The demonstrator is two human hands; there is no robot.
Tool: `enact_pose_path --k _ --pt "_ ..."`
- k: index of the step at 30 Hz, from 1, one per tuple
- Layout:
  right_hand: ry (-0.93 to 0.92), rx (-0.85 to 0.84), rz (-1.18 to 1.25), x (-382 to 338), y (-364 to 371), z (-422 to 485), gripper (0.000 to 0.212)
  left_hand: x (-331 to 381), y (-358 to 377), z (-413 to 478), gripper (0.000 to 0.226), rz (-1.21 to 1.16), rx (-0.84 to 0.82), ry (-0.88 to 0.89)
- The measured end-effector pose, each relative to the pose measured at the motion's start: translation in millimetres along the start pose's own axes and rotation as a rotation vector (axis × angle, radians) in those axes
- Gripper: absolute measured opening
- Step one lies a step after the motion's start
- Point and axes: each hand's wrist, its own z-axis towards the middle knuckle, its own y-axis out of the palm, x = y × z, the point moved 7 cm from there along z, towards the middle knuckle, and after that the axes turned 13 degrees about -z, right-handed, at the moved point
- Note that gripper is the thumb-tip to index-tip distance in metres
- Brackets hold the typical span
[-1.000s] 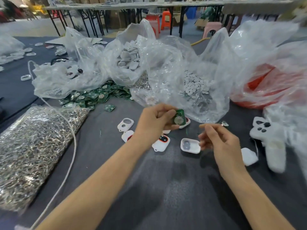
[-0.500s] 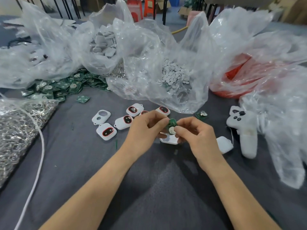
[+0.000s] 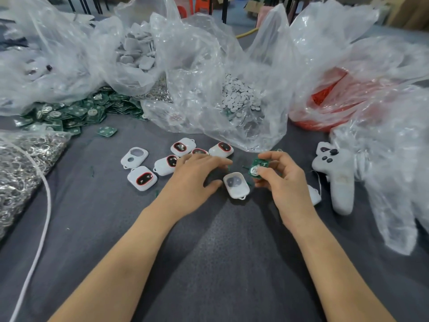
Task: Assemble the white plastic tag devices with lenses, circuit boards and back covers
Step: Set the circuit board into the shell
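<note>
Surface: grey cloth table [image 3: 209, 263], lower frame
Left hand [image 3: 192, 180]: released, just beside white shell [image 3: 236, 185], centre
Right hand [image 3: 282, 182]: pinching green circuit board [image 3: 257, 166]

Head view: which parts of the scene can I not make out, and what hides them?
Head view, circuit board: the right hand pinches it and covers its right side.
Head view, tag beyond the left hand: mostly hidden by that hand.
Head view, white piece: cut off by the right wrist.
Head view, red bag: contents blurred by the clear plastic over it.
</note>
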Motion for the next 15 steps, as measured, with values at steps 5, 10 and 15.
enact_pose_path --k 5,10,15 --pt "-0.018 -0.010 -0.024 -1.9 -0.9 -1.1 0.023 5.2 -4.4 -3.5 0.038 0.023 0.112 -0.032" --pt "-0.087 -0.025 -0.196 -6.8 1.5 -2.6 0.021 5.3 14.7 -5.4 0.059 0.089 -0.020 -0.077" --pt "-0.137 -0.058 -0.298 -8.3 4.7 -3.3 0.029 6.0 16.5 -6.6 0.061 0.085 -0.015 -0.008"
